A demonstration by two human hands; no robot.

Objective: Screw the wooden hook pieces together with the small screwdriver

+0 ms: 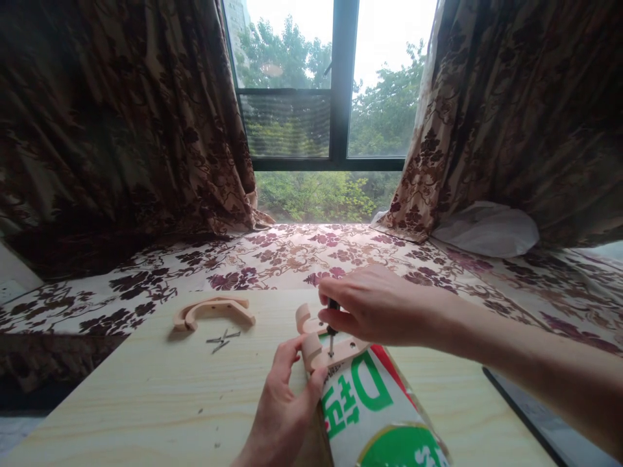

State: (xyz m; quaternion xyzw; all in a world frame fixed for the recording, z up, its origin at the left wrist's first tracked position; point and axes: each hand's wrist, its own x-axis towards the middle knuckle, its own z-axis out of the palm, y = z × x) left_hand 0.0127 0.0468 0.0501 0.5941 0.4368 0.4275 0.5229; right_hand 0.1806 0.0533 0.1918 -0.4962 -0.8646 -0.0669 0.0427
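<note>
My right hand [372, 305] is closed around a screwdriver [331, 327] with a black handle. It points downward, its tip at a screw in the near curved wooden piece [314, 353]. The thumb and fingers of my left hand [287, 405] pinch the left end of this piece. A dark hole shows farther along it. Just behind is another curved wooden piece [302, 318], partly hidden by my right hand. Both wooden pieces are at the far end of a white, green and red printed package [363, 415]. Its far edge is covered by the wood and my hands.
Two more curved wooden pieces [219, 308] lie together at the left on the pale wooden board [160, 389]. Several loose screws [224, 339] are beside them. A dark-edged flat object [520, 408] is at the right. Beyond are flowered cloth [287, 256] and a white plastic bag [491, 230].
</note>
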